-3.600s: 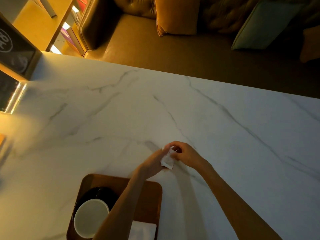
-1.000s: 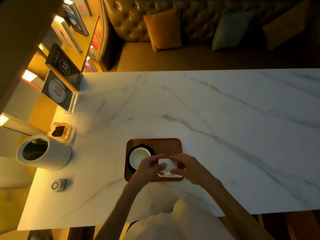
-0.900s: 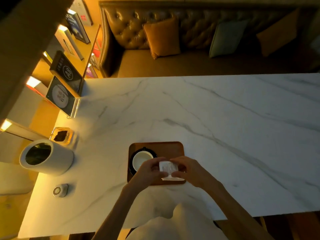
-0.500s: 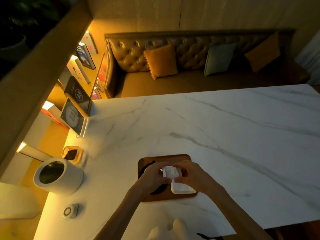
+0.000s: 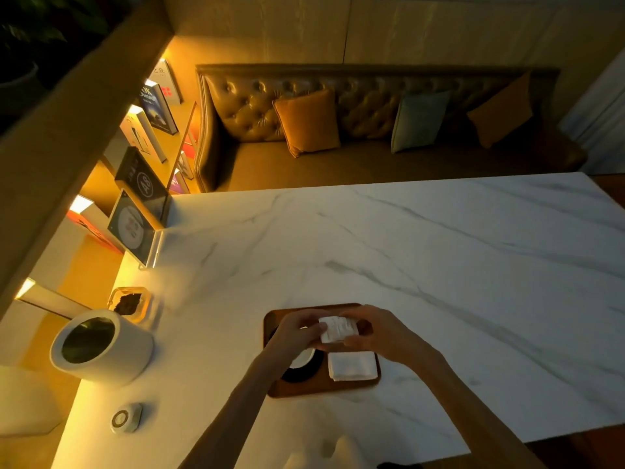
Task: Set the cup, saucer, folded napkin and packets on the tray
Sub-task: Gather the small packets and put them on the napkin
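A brown wooden tray point(image 5: 321, 387) lies on the white marble table near its front edge. On its left half a white cup point(image 5: 302, 357) sits on a black saucer point(image 5: 304, 373), both partly hidden by my left wrist. A folded white napkin point(image 5: 352, 365) lies flat on the tray's right half. Above the tray, my left hand point(image 5: 293, 333) and my right hand point(image 5: 375, 333) together pinch small white packets point(image 5: 338, 329) by their two ends. How many packets there are is unclear.
A white cylindrical container point(image 5: 101, 346) lies tilted at the table's left end, with a small square dish point(image 5: 130, 303) behind it and a small round device point(image 5: 125, 418) in front. A clear sign holder point(image 5: 133, 228) stands at the far left corner. A tufted sofa point(image 5: 372, 130) runs behind the table.
Both hands carried the packets from the bare table back over the tray. In the last half second they lifted slightly, uncovering the napkin, while the camera tilted up.
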